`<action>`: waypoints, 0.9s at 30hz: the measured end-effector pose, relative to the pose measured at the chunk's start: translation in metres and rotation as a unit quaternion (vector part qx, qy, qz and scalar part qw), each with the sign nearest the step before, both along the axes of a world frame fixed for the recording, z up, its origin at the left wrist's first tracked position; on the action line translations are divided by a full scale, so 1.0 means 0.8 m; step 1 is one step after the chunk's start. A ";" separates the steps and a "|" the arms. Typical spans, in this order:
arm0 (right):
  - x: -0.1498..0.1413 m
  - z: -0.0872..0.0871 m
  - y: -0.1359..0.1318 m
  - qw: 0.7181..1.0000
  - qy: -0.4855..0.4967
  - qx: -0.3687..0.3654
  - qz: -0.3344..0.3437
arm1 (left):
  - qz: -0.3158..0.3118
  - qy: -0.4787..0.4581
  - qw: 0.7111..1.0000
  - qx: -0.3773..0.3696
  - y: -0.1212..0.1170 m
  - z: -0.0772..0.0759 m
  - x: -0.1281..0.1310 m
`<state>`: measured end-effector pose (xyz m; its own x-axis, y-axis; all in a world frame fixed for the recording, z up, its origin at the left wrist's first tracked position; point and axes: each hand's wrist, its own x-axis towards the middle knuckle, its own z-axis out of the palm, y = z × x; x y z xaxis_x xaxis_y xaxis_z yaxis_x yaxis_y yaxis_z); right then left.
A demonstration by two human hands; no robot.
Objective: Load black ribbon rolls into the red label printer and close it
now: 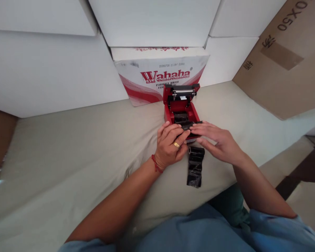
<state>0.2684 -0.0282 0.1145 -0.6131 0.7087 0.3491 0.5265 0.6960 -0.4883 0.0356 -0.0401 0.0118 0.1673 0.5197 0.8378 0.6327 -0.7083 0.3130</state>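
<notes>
A small red printer (167, 111) stands with its lid (182, 89) tipped up, showing a roller on the lid's underside. Black film ribbon (181, 117) lies inside it and runs to the front. My left hand (170, 143), wearing a gold ring and a red cord bracelet, is at the printer's front left, fingers curled over the ribbon. From the right, my right hand (217, 141) reaches in with fingers outstretched and thumb apart, its fingertips on the ribbon's front. Just below the hands lies a black ribbon roll (196, 166), partly unwound. Both hands cover much of the printer's front.
A pale cloth (89, 140) with creases covers the work surface. Behind the printer stands a red and white Wahaha carton (139, 82), among stacked white boxes (55, 70). On the right leans a large brown cardboard box (283, 80).
</notes>
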 end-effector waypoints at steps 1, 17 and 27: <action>-0.002 0.006 0.009 1.000 0.013 0.003 -0.024 | 0.003 0.001 1.000 0.010 0.001 0.000 0.000; -0.055 0.025 0.112 0.981 -0.021 0.083 -0.175 | 0.020 0.019 0.999 0.032 0.005 -0.014 -0.008; -0.023 -0.036 0.022 0.990 -0.010 0.057 -0.127 | 0.013 -0.016 0.999 0.025 0.007 -0.012 -0.005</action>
